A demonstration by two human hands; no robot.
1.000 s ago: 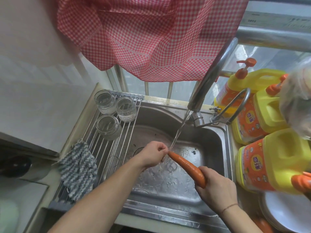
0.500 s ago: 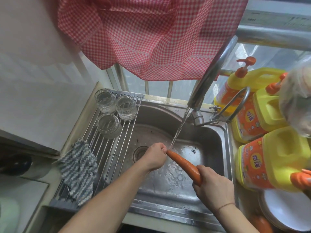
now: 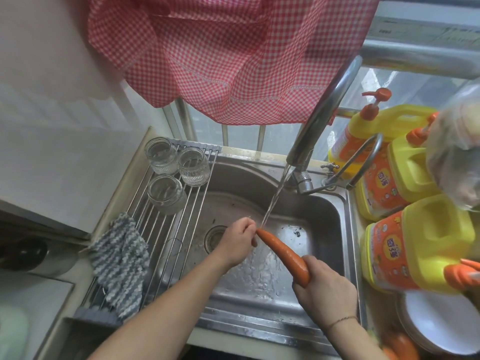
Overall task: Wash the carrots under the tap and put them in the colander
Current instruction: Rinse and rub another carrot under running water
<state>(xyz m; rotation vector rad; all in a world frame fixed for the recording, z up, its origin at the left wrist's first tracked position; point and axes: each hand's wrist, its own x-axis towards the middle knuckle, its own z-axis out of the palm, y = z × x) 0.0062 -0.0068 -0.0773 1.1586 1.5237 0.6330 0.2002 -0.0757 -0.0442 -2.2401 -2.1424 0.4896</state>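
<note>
An orange carrot [image 3: 281, 254] is held slantwise over the steel sink [image 3: 322, 216]. My right hand [image 3: 326, 291] grips its thick end. My left hand [image 3: 240, 240] pinches its thin tip, right where the water stream [image 3: 272, 203] from the tap [image 3: 319, 118] lands. More orange carrots [image 3: 401, 345] lie blurred at the bottom right corner. I see no colander in this view.
A roll-up rack [image 3: 166, 229] covers the sink's left side, with three glass jars [image 3: 166, 193] and a grey knitted cloth [image 3: 118, 266] on it. Yellow detergent jugs [image 3: 420, 245] crowd the right counter beside a white plate [image 3: 446, 320]. A red checked curtain [image 3: 220, 53] hangs above.
The carrot and both hands have shifted slightly left and up, so that its tip now sits directly under the stream. My left hand's fingers have moved along to the tip.
</note>
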